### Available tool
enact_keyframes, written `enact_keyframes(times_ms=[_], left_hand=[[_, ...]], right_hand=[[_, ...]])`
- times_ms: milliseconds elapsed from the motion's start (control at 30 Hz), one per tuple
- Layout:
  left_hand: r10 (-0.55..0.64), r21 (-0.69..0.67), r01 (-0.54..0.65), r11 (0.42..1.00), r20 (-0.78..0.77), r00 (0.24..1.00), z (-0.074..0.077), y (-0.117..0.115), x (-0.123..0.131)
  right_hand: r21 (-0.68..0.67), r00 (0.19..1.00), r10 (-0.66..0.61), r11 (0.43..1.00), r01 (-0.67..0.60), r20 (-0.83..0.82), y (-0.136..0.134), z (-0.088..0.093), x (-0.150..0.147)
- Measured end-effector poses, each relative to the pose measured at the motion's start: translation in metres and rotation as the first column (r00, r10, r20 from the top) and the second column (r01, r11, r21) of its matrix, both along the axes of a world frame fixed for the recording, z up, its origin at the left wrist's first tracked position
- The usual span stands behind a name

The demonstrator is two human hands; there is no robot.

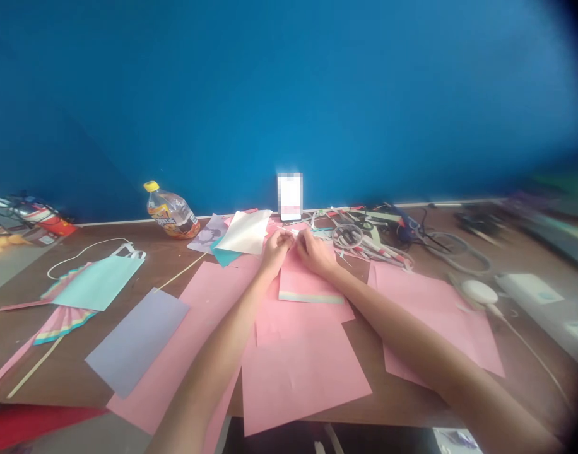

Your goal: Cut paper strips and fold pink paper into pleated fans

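Observation:
My left hand (276, 250) and my right hand (312, 251) are close together at the far end of a pink folded paper (308, 277) with a pale striped near edge. The fingers of both are bent and pressed together around something small and whitish that I cannot make out. Beneath the folded paper lie large pink sheets (303, 378). A white sheet (246, 232) on a teal one rests just left of my left hand. Behind my hands a phone (289, 197) stands upright against the blue wall.
A bottle (170, 211) with a yellow cap leans at the back left. At left lie a light blue paper bag (100, 282), a pleated fan (64, 323) and a lilac sheet (137, 340). Paper strips (378, 249), cables and a white round device (479, 292) lie to the right.

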State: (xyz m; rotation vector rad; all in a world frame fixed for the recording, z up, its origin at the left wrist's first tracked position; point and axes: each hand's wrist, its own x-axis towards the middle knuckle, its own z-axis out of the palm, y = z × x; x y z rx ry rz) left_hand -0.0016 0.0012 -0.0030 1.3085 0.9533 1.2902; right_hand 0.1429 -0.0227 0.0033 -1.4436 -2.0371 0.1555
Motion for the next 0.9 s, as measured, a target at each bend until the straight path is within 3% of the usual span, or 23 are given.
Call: enact_keyframes(times_ms=[200, 567, 900], left_hand=[[0.009, 0.002, -0.009, 1.0, -0.008, 1.0, 0.001, -0.0012, -0.0003], [-0.006, 0.027, 0.007, 1.0, -0.036, 0.999, -0.0029, 0.0002, -0.0015], [0.001, 0.019, 0.0, 1.0, -0.038, 0.999, -0.0023, -0.0006, -0.003]], right_hand=[[0.023, 0.999, 0.043, 0.999, -0.043, 0.011, 0.0022, -0.002, 0.0013], [-0.009, 0.984, -0.028, 1.0, 0.03, 0.178, 0.0021, -0.0026, -0.0034], [0.006, 0.999, -0.006, 1.0, 0.006, 0.041, -0.0003, 0.0018, -0.0023]])
